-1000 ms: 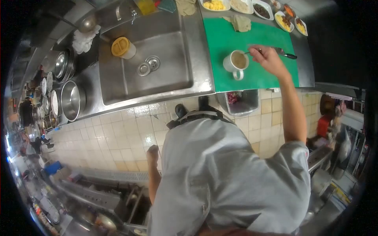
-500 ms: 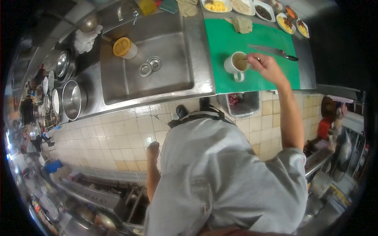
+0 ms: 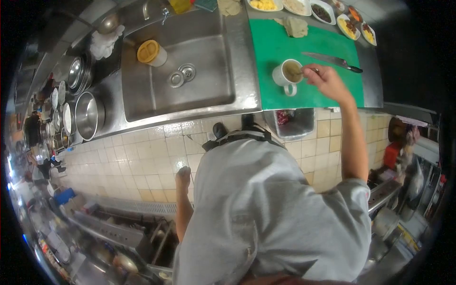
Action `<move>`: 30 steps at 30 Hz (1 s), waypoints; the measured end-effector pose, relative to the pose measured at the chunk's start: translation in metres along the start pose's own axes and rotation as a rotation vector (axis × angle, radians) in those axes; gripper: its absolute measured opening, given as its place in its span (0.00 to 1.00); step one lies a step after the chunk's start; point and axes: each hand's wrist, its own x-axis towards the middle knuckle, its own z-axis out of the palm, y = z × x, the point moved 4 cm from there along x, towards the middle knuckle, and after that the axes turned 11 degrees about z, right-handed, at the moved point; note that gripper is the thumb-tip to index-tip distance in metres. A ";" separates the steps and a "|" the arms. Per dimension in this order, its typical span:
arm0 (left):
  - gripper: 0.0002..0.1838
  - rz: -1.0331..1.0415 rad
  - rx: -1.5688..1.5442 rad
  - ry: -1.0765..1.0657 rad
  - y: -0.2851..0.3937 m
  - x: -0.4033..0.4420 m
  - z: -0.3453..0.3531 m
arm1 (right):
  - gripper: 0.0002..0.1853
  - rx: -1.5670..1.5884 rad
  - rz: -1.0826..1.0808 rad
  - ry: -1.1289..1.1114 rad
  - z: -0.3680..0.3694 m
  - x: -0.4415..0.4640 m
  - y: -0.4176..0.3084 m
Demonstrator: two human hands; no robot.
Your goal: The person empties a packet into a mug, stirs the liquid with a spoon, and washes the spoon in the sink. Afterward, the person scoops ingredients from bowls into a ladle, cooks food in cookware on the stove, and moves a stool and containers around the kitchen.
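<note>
The right hand [image 3: 327, 81] has its grip pinched closed on a thin metal utensil [image 3: 298, 73] that slants leftward from the fingertips into the upright white mug [image 3: 279, 78] just left of the grip, while the left hand [image 3: 183, 177] hangs well apart, far left and nearer the body, its closure unclear.

Green board [image 3: 270, 45] on steel counter [image 3: 243, 71] | white mug [image 3: 280, 77] | knife [image 3: 325, 59] | crumpled cloth [image 3: 296, 27], apparently | beside board: food dishes [image 3: 331, 21]
</note>
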 end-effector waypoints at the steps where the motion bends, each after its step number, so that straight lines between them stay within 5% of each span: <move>1: 0.17 -0.002 0.001 0.001 0.001 -0.001 -0.001 | 0.19 0.001 0.000 -0.002 -0.002 0.001 0.003; 7: 0.19 -0.083 -0.018 0.002 -0.006 -0.003 0.002 | 0.20 -0.073 0.014 0.144 -0.007 0.007 0.001; 13: 0.19 -0.152 -0.096 0.104 -0.005 -0.010 0.001 | 0.19 0.007 0.040 -0.011 -0.004 0.000 -0.001; 15: 0.18 -0.148 0.039 -0.061 -0.004 -0.005 0.003 | 0.19 -0.017 0.106 0.105 -0.011 0.005 0.012; 19: 0.18 -0.186 -0.066 0.006 0.014 -0.008 0.002 | 0.18 -0.132 -0.006 0.211 -0.007 0.005 0.015; 24: 0.18 -0.009 0.091 0.014 0.031 -0.007 -0.005 | 0.17 0.012 -0.002 0.181 -0.001 -0.006 0.017; 30: 0.17 -0.065 0.086 -0.011 0.035 -0.008 -0.008 | 0.16 0.334 0.112 0.222 0.013 -0.014 0.055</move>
